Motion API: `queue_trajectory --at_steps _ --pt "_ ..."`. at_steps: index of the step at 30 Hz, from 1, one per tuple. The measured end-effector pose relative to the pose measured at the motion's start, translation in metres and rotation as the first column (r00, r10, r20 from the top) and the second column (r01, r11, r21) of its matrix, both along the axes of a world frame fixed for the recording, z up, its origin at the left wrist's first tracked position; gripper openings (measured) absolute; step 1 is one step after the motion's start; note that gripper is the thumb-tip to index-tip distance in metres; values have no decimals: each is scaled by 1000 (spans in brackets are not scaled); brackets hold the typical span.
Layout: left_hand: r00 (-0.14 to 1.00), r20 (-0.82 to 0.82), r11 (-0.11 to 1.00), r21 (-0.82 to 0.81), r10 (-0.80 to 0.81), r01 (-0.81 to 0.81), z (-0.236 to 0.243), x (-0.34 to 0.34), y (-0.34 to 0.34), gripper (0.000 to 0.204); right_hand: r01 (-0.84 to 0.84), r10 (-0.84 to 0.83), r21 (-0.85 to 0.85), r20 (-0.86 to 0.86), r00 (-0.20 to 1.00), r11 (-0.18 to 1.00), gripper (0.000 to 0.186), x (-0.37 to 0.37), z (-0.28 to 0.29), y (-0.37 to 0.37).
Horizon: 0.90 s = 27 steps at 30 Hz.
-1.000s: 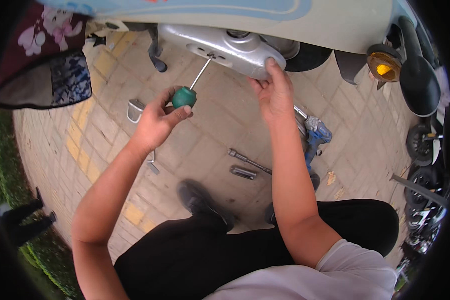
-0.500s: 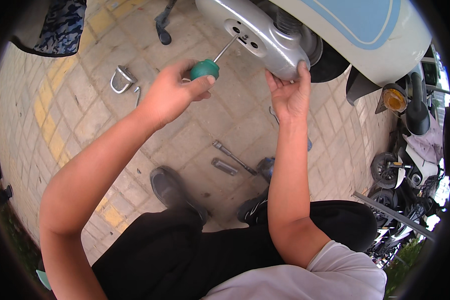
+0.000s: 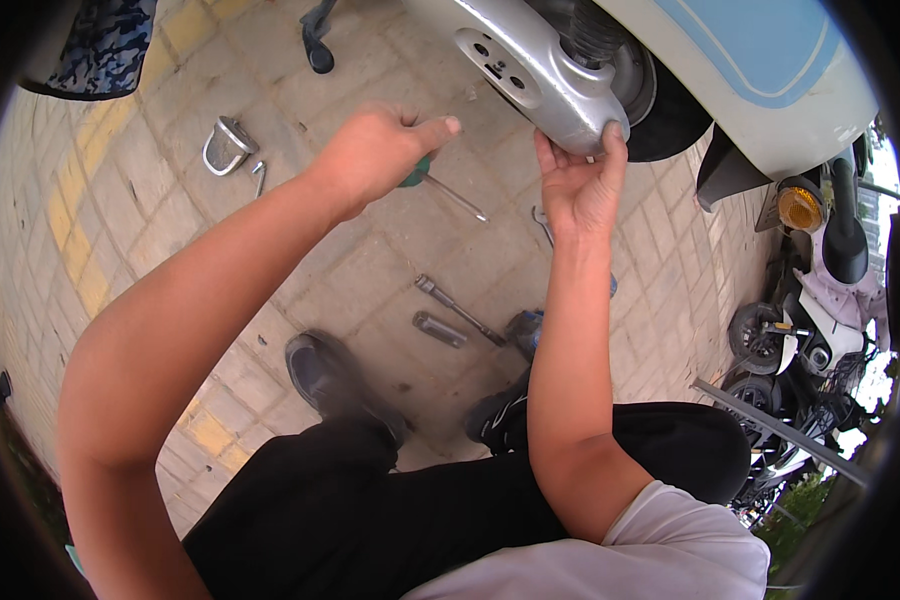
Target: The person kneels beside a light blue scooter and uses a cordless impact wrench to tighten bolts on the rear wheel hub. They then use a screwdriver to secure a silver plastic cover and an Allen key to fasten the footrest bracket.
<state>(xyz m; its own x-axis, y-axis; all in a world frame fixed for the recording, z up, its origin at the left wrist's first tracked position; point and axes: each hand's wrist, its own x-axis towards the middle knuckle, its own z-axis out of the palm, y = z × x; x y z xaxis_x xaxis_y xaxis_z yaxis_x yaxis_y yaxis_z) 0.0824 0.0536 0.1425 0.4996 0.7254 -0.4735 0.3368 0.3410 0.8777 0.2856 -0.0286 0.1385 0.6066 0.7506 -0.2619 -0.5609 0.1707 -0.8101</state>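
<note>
The left hand (image 3: 375,150) is closed around the green handle of a screwdriver (image 3: 440,185), fingers wrapped tight on it with the thumb stretched out straight above; the thin metal shaft slants down to the right, its tip hanging free over the paved floor (image 3: 170,200), apart from any part of the scooter. The right hand (image 3: 582,185) is raised with the palm toward the camera, its fingers curled up around the lower rounded end of a silver metal casing (image 3: 530,75) on the scooter, gripping it from below. Just behind that casing sit the rear wheel (image 3: 660,110) and the white and light blue body panel (image 3: 740,60). On the floor between the two forearms lie a long socket wrench (image 3: 455,305) and a short metal bar (image 3: 438,328), near each other; another wrench (image 3: 543,225) shows partly behind the right wrist. To the left, well apart, a small metal bracket (image 3: 227,147) lies beside a bolt. The person's two dark shoes (image 3: 335,385) rest on the paving below the tools
</note>
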Motion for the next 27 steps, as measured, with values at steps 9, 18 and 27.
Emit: queue_trajectory --at_steps 9,18,27 --pt "838 289 851 122 462 -511 -8 83 -10 32 9 -9 -20 16 1000 1000 72 -1 -4 0" --pt "795 321 792 176 515 -585 -18 91 -12 24 49 -47 -26 40 998 998 68 -3 -2 -2" --pt "804 341 810 170 486 -562 -19 91 -11 28 71 -69 -17 70 995 997 68 -4 -3 -1"
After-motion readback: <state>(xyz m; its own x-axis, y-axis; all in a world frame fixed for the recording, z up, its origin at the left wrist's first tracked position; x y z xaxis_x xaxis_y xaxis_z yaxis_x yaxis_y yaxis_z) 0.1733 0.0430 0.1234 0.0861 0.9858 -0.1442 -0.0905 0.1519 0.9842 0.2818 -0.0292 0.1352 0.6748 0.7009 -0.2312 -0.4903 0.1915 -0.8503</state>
